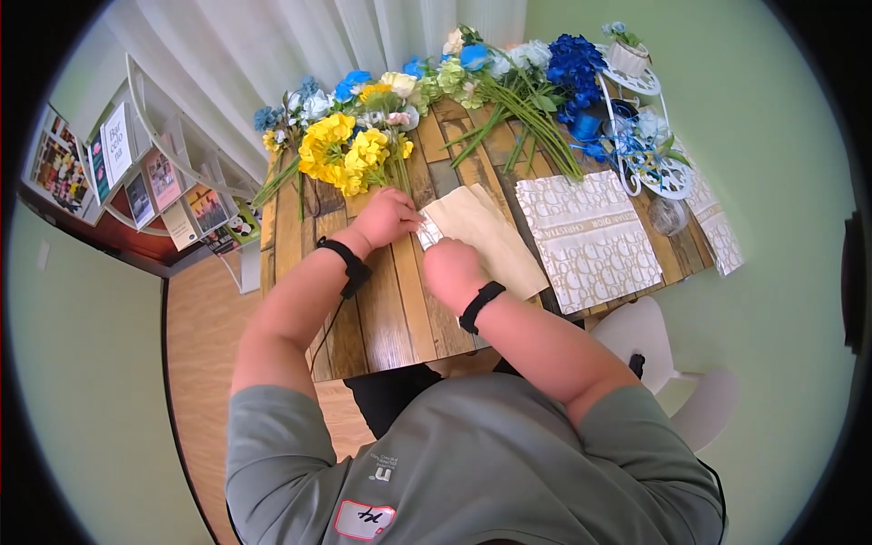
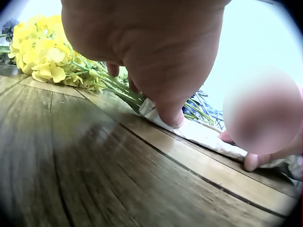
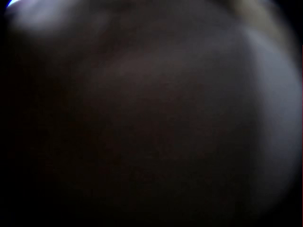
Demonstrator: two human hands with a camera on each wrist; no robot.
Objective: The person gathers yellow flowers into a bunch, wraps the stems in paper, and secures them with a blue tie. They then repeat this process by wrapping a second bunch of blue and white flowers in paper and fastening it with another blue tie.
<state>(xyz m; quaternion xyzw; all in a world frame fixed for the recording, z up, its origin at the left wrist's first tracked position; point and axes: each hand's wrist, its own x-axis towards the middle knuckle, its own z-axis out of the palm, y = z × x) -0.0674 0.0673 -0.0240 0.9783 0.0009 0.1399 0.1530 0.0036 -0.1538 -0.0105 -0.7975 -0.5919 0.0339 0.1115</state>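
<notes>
A tan sheet of wrapping paper (image 1: pixel 486 232) lies on the wooden table, its left edge turned over in a narrow strip that shows a white patterned side. My left hand (image 1: pixel 389 218) holds the far end of this fold, the thumb bearing down on the white strip (image 2: pixel 199 132) in the left wrist view. At the near end my right hand (image 1: pixel 454 272) pinches the same fold between thumb and finger and covers part of it. The right wrist view is dark and blurred. Just beyond my left hand lie yellow flowers (image 1: pixel 345 154).
Right of the tan sheet lies a white-and-gold patterned sheet (image 1: pixel 590 238). Green stems (image 1: pixel 536 118) and blue flowers (image 1: pixel 574 68) lie at the back. A white metal stand (image 1: pixel 622 150) with a small pot (image 1: pixel 629 60) stands back right. A white chair (image 1: pixel 640 341) is by the table's near right edge.
</notes>
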